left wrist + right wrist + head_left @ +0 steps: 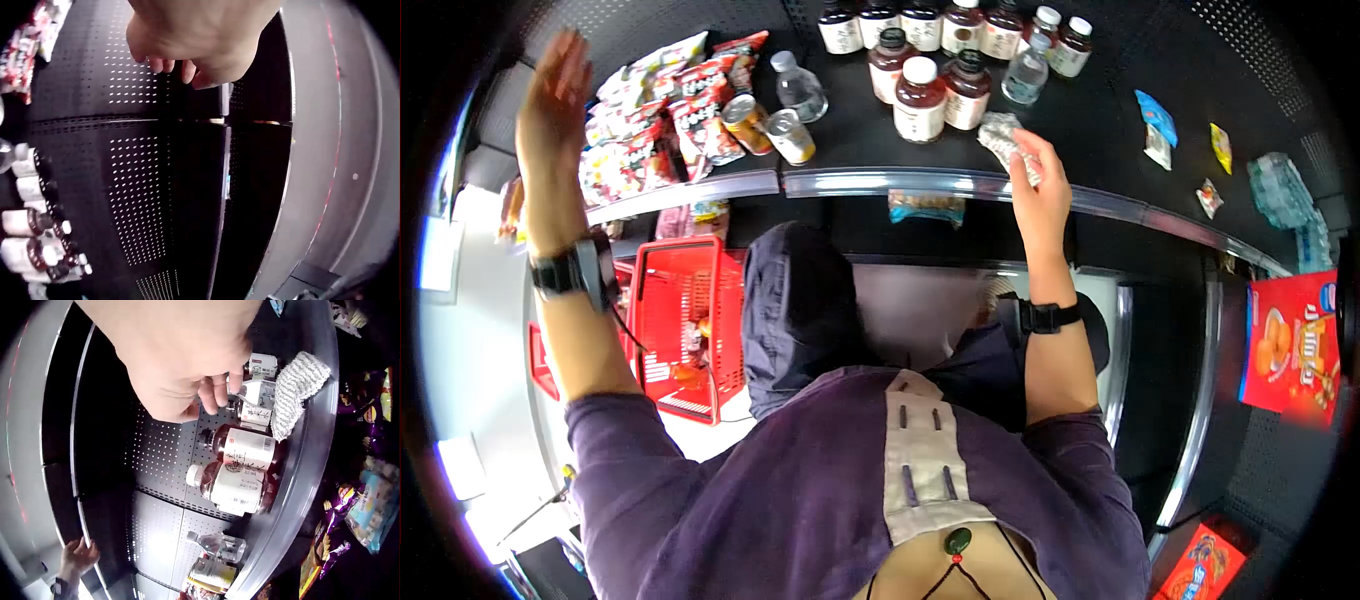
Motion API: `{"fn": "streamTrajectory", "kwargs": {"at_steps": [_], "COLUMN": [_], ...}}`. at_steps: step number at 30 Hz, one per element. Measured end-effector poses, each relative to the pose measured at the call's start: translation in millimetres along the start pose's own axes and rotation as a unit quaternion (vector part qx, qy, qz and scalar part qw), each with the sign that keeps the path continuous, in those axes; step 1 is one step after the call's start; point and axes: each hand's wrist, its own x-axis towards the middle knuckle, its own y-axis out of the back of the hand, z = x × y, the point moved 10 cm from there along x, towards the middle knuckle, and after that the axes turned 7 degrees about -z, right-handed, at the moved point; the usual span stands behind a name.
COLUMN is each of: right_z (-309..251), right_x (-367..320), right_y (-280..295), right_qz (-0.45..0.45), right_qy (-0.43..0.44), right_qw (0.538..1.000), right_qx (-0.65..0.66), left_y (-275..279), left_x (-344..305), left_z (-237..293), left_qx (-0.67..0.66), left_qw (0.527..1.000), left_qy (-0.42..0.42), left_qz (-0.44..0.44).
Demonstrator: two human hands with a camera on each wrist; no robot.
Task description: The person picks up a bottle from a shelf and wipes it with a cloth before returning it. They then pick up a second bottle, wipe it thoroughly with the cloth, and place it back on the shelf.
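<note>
My left hand is raised at the upper left in the head view, beside the snack bags, with nothing visible in it. In the left wrist view its fingers hang loosely bent in front of a dark shelf edge; contact with it cannot be told. My right hand is over the front edge of the bottle shelf, fingers loosely bent. Close to its fingertips lies a grey-and-white knitted cloth. The right wrist view shows this cloth beside dark bottles, apart from the hand.
Two cans and a clear bottle stand between the bags and the dark bottles. Small packets lie at the right of the shelf. Below left is a red basket; red boxes are at far right.
</note>
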Motion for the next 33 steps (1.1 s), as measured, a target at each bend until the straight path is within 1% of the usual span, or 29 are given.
{"fn": "streamTrajectory", "kwargs": {"at_steps": [1, 2, 3, 5, 6, 7, 8, 9, 10, 11, 13, 15, 16, 17, 19, 20, 23, 24, 27, 29, 30, 31, 32, 33], "right_z": [7.6, 14.1, 21.7, 30.5, 31.4, 29.8, 24.6, 22.7, 18.0, 13.4, 13.4, 17.8, 28.4, 34.8, 42.0, 43.6, 38.4, 36.2, 53.7, 66.7, 81.4, 83.7, 90.0, 77.4], "right_x": [0.9, 1.9, 3.2, -0.4, -1.1, -1.3, -3.1, -4.9, -6.2, -7.4, -8.3, -7.3, -4.1, -0.5, 5.1, 8.3, 26.9, 31.4, 48.4, 50.9, 47.0, 45.1, 38.2, 37.3], "right_y": [2.6, 3.9, 4.9, 2.9, 0.2, -4.3, -8.2, -11.5, -14.1, -18.3, -25.6, -29.3, -32.1, -33.9, -34.9, -34.7, -32.1, -32.4, -39.8, -52.5, -61.9, -70.3, -78.2, -83.2], "right_qz": [0.013, 0.021, 0.029, 0.036, 0.035, 0.034, 0.028, 0.021, 0.011, 0.002, -0.011, -0.014, -0.023, -0.030, -0.045, -0.054, -0.066, -0.074, -0.096, -0.113, -0.124, -0.136, -0.160, -0.143], "right_qy": [-0.018, -0.016, -0.012, 0.001, 0.015, 0.029, 0.047, 0.053, 0.074, 0.095, 0.099, 0.102, 0.068, 0.058, 0.033, 0.032, 0.064, 0.062, 0.043, 0.041, 0.044, 0.047, 0.035, 0.071], "right_qw": [1.000, 0.999, 0.999, 0.997, 0.996, 0.995, 0.994, 0.994, 0.991, 0.988, 0.986, 0.985, 0.990, 0.991, 0.993, 0.991, 0.978, 0.975, 0.968, 0.966, 0.960, 0.954, 0.938, 0.914], "right_qx": [-0.018, -0.029, -0.040, -0.062, -0.076, -0.088, -0.093, -0.096, -0.107, -0.118, -0.136, -0.142, -0.125, -0.117, -0.101, -0.118, -0.186, -0.200, -0.230, -0.229, -0.247, -0.264, -0.304, -0.373], "left_y": [-10.3, -32.8, -23.1, -26.1, -43.1, -50.8, -62.9, -68.5, -83.0, -98.3, -129.1, -154.5, -165.9, -176.5, -194.9, -200.4, -207.9, -207.7, -212.2, -213.4, -213.2, -214.3, -218.9, -227.4], "left_x": [-27.9, -62.1, -76.9, -111.3, -128.2, -146.5, -158.9, -173.1, -182.4, -191.9, -202.2, -208.9, -211.0, -212.5, -212.1, -210.1, -197.6, -193.8, -184.3, -182.5, -182.4, -180.5, -179.5, -174.5], "left_z": [-21.2, -36.2, -69.3, -123.7, -140.5, -151.1, -172.8, -188.9, -196.7, -199.8, -210.6, -213.0, -214.5, -218.4, -222.6, -231.8, -262.0, -267.8, -291.5, -312.0, -318.0, -318.7, -319.7, -313.5], "left_qx": [-0.009, 0.063, 0.032, -0.032, -0.075, -0.047, -0.107, -0.118, -0.147, -0.144, -0.174, -0.164, -0.155, -0.159, -0.128, -0.116, -0.060, -0.024, 0.022, 0.008, 0.009, 0.012, -0.008, -0.005], "left_qw": [0.999, 0.995, 0.993, 0.980, 0.972, 0.972, 0.958, 0.953, 0.946, 0.942, 0.924, 0.920, 0.918, 0.912, 0.913, 0.912, 0.925, 0.927, 0.931, 0.931, 0.932, 0.933, 0.931, 0.941], "left_qy": [0.036, 0.079, 0.110, 0.187, 0.200, 0.219, 0.247, 0.271, 0.267, 0.290, 0.316, 0.322, 0.322, 0.329, 0.319, 0.318, 0.277, 0.275, 0.265, 0.278, 0.284, 0.289, 0.297, 0.253], "left_qz": [-0.011, 0.009, -0.019, -0.058, -0.099, -0.068, -0.098, -0.070, -0.110, -0.087, -0.130, -0.149, -0.171, -0.184, -0.221, -0.232, -0.254, -0.253, -0.248, -0.237, -0.225, -0.213, -0.210, -0.225]}}
